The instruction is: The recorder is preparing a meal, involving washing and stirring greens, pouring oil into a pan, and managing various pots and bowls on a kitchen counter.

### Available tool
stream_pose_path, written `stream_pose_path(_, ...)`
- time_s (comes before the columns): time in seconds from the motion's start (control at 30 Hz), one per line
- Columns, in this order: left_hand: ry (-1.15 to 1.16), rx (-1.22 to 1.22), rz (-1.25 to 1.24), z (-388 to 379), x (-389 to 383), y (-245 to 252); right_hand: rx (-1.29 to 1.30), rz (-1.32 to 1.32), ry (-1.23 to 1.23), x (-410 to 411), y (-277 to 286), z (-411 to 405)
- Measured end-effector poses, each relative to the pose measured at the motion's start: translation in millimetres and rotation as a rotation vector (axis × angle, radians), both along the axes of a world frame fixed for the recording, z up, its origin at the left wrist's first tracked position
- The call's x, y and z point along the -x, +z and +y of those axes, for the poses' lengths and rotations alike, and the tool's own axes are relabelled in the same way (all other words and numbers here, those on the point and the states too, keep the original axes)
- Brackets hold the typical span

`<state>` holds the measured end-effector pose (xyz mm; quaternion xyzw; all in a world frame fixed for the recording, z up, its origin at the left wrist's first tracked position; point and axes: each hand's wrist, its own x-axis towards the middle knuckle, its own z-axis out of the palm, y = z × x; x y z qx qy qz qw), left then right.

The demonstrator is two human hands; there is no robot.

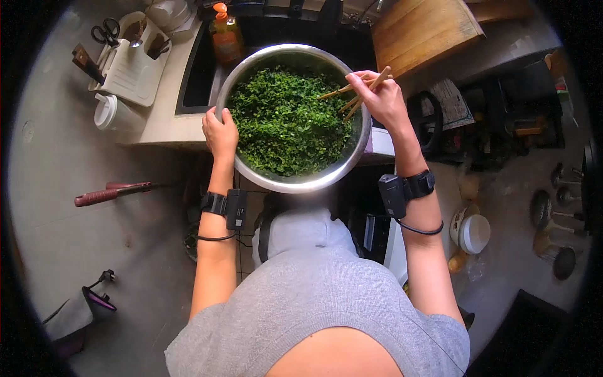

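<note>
A large stainless steel bowl (301, 189) sits before me at the counter's edge, in front of the sink. Chopped green leaves (287, 122) fill much of it. My left hand (220, 132) grips the bowl's left rim, thumb and fingers over the edge. Over the right rim, my right hand (381, 99) holds several wooden chopsticks (354, 102). Their lower ends point down and left into the bowl, at the right side of the greens. Whether the tips touch the leaves is hard to tell.
Behind the bowl, a dish soap bottle (226, 37) with an orange pump stands by the dark sink (195, 85). A wooden cutting board (424, 33) leans at the back right. At left are a white utensil holder (134, 75) and a lidded plastic cup (118, 114).
</note>
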<state>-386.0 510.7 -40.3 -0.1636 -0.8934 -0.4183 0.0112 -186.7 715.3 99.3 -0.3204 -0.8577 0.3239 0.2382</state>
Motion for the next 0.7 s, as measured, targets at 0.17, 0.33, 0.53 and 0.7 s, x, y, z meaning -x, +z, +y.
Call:
stream_pose_path(0.17, -0.007, 0.009, -0.017, 3, 0, 2, -0.053, -0.033, -0.055, 1, 5, 5)
stream_pose_path(0.33, 0.0, 0.017, -0.012, -2, 0, -1, 0.168, 0.062, -0.025, -12, 49, -12)
stream_pose_path(0.53, -0.026, 0.003, -0.02, 1, -1, 0, -0.005, -0.061, -0.1, -25, 17, -9)
stream_pose_path(0.7, -0.023, -0.001, -0.069, -4, 2, -6, 0.071, 0.06, -0.131, -30, -27, -1)
